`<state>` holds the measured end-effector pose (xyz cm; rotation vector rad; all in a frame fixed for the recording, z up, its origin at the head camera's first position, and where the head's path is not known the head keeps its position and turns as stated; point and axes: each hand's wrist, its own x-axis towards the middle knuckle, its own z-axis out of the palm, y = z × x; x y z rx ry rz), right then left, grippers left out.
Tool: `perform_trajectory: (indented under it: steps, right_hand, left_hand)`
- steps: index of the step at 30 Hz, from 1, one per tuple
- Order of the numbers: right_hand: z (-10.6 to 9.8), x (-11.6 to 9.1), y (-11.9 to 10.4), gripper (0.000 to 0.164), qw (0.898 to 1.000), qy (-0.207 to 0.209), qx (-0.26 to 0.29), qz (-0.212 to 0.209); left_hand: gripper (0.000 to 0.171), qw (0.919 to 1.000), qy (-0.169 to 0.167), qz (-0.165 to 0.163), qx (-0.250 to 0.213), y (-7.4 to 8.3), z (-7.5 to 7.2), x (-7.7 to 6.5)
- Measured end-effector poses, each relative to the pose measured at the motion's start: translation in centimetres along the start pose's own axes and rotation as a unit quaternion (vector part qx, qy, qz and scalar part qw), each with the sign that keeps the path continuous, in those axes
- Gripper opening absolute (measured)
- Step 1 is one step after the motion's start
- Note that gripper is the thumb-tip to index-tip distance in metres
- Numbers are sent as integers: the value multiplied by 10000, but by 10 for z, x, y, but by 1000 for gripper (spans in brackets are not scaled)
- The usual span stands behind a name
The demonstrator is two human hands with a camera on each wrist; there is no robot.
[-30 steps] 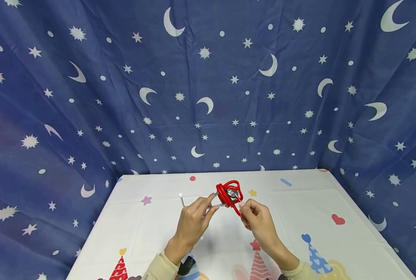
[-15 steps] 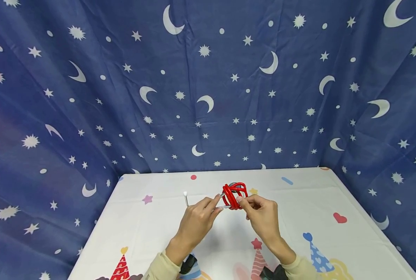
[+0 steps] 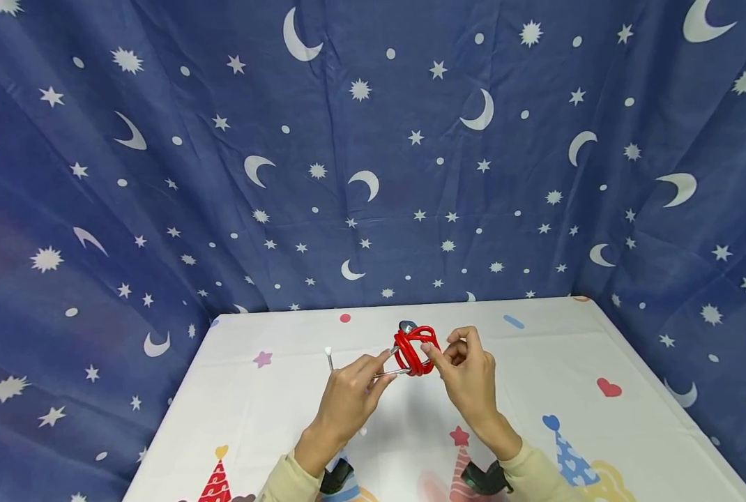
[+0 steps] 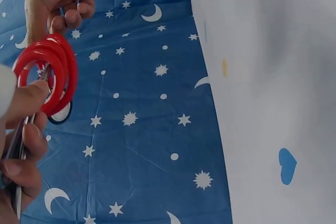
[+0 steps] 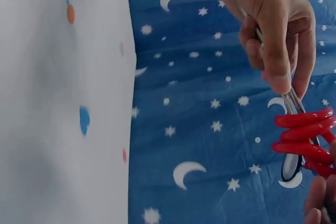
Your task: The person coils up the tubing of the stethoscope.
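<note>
A stethoscope with its red tubing (image 3: 403,346) wound in several turns is held above the table between both hands. My left hand (image 3: 348,396) grips its metal ear tubes (image 5: 292,99), and one white ear tip (image 3: 328,350) sticks up behind the knuckles. At the right side of the coil, my right hand (image 3: 472,383) pinches the red tubing with thumb and curled fingers, its index finger lifted. The round metal chest piece (image 3: 407,325) pokes out past the coil's far side; its disc (image 5: 292,166) shows below the loops in the right wrist view.
A white tablecloth (image 3: 272,397) with printed party hats, hearts and stars covers the table. Behind it and on both sides hangs a blue curtain (image 3: 323,279) with moons and stars. Dark straps (image 3: 487,479) sit at both wrists.
The chest piece has shifted from within the red loops to beyond their far side. My right hand has moved up along the coil and its index finger has lifted. The left hand keeps its grip.
</note>
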<state>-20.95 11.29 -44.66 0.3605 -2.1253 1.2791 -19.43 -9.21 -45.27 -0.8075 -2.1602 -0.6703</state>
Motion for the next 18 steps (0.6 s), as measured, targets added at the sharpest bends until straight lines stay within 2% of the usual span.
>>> perform_trajectory:
  steps: [2,3,5,7,12,18]
  right_hand:
    - [-1,1,0,26,9962,-445,575,470]
    - [-2,1,0,22,9910,-654,905,734]
    - [-3,1,-1,19,9752,-1049,1538,1199]
    - [-4,2,0,22,9594,-1325,1941,1560]
    - [-7,5,0,36,9400,-1797,2357,1692]
    - [-7,7,-1,38,9338,-1924,2431,1786]
  left_hand:
    - [35,9998,-23,-29,-206,-1,0,0]
    - [35,9995,-48,-45,-299,-2,0,0]
    - [35,9990,-101,-118,-417,-3,-1,0]
    - [35,9986,-164,-229,-449,-3,-1,-1]
    - [35,9974,-366,-510,-341,-5,-4,0]
    - [35,9942,-569,-813,-424,-7,-4,2]
